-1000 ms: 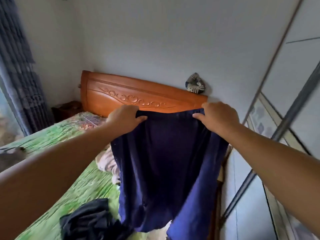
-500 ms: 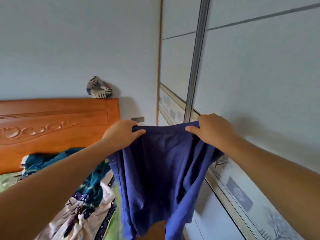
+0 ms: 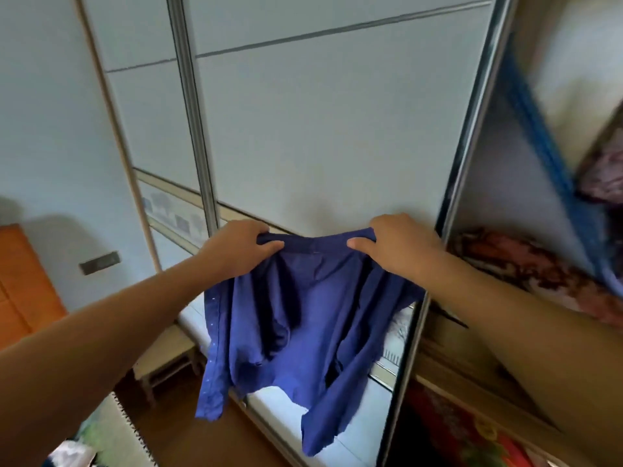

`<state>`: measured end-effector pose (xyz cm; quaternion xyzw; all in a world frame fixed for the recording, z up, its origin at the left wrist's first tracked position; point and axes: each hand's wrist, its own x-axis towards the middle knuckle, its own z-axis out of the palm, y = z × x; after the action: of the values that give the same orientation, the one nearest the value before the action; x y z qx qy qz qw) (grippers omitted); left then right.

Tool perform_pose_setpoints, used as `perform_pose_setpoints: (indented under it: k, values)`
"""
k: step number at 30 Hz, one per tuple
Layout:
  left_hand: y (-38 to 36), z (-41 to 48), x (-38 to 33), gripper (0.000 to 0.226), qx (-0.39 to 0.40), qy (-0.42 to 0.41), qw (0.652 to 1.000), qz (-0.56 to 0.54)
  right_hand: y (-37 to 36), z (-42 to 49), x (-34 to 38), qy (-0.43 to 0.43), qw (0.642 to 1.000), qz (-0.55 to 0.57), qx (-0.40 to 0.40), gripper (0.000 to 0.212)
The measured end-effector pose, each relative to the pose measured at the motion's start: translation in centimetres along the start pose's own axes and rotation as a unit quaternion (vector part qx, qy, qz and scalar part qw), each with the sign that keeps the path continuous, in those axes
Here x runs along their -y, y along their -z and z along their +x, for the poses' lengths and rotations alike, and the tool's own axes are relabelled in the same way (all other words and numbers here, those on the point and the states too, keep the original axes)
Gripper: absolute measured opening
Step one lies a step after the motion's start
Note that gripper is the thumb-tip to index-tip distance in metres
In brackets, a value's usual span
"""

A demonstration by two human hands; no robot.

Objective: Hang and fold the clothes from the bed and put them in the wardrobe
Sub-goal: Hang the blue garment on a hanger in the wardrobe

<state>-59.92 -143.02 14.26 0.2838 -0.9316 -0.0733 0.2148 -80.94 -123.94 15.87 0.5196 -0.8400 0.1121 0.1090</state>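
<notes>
Both hands are raised in front of the wardrobe [image 3: 337, 129] and hold 1 dark blue shirt [image 3: 303, 315] by its top edge.

Left hand [image 3: 236, 251]: fingers curled over the left end of that edge, thumb pressed on the near side of the cloth. Right hand [image 3: 401, 246]: the same grip on the right end, thumb pointing left along the edge. The cloth between the 2 hands sags slightly.

The shirt hangs free below the hands and is creased, with a row of small pale dots down its left border. Its lower edges are uneven and hang clear of the brown floor [image 3: 188, 429]. It hangs just in front of the pale sliding door, near that door's right frame.

Right of the frame the wardrobe stands open. A shelf there carries a folded blanket [image 3: 532, 264] with a dark red flower pattern, blurred. Lower in the same opening lies a red patterned item [image 3: 455, 433]; what it is cannot be told. A blue strip [image 3: 539, 136] slants across the upper part of the opening, also blurred.

Far left, an orange wooden headboard [image 3: 23, 281] stands against the wall. A small dark plate [image 3: 99, 262] sits on the wall between the headboard and the wardrobe. In the near left corner is the edge of some pale green bedding [image 3: 101, 429].
</notes>
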Motion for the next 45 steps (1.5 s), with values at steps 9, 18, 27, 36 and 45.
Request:
perform_pose_setpoints:
  k: [9, 18, 27, 36, 45]
  values:
    - [-2.7, 0.4, -15.2, 0.049, 0.043, -0.16, 0.984, -0.066, 6.7, -12.6, -9.9, -0.127, 0.99, -0.02, -0.063, 0.052]
    - [-3.9, 3.2, -28.7, 0.035, 0.008, -0.253, 0.961, -0.111, 13.1, -18.6, -18.4, -0.245, 0.959, -0.063, -0.126, 0.05]
    - [2.3, 13.4, -38.7, 0.035, -0.043, -0.268, 0.961, -0.052, 22.7, -14.7, -24.5, -0.291, 0.928, -0.107, -0.206, 0.052]
    - [7.1, 23.6, -43.1, 0.04, -0.111, -0.188, 0.976, 0.002, 31.1, -7.5, -30.1, -0.322, 0.9, -0.163, -0.245, 0.044]
    - [12.7, 32.1, -46.5, 0.036, -0.219, -0.104, 0.97, 0.002, 35.3, 2.7, -36.5, -0.248, 0.9, -0.157, -0.321, 0.044]
